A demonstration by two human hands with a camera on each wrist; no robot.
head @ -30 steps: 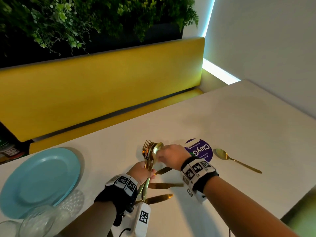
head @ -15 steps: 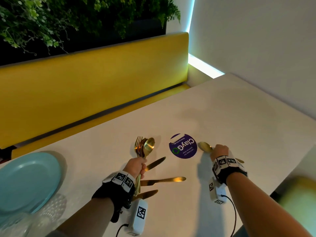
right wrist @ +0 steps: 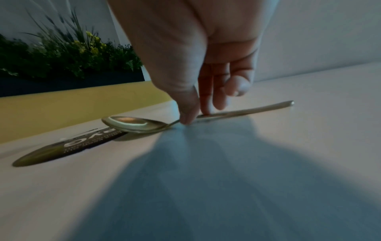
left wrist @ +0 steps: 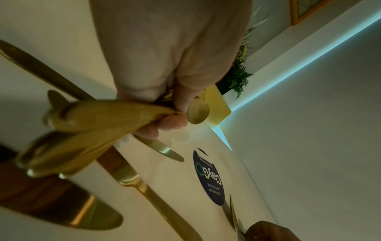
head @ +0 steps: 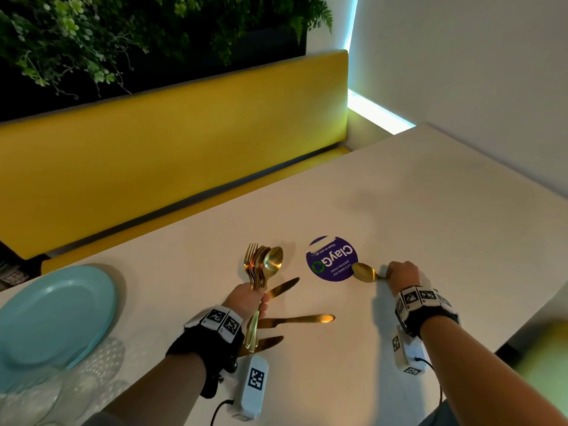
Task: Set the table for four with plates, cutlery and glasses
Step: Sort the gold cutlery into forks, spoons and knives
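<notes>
My left hand [head: 246,299] grips a bundle of gold forks and spoons [head: 262,265], their heads standing upright over the white table [head: 399,210]; the handles [left wrist: 86,124] fan out toward the wrist camera. Three gold knives lie beside that hand: one [head: 284,287] by the fingers, one [head: 299,319] pointing right, one [head: 266,344] nearest me. My right hand [head: 401,276] pinches the neck of a single gold spoon [head: 364,272] that lies on the table; thumb and fingertips [right wrist: 186,117] meet on the handle [right wrist: 247,109], bowl [right wrist: 132,124] to the left.
A round purple sticker [head: 332,258] marks the table between my hands. A stack of light blue plates [head: 52,312] sits at the left, with clear glasses [head: 40,395] in front of it. A yellow bench [head: 172,142] runs behind the table, a white wall [head: 476,72] to the right.
My right hand left the cutlery bundle, moved right past the sticker and took hold of the lone spoon, which now lies closer to the sticker. My left hand kept the bundle.
</notes>
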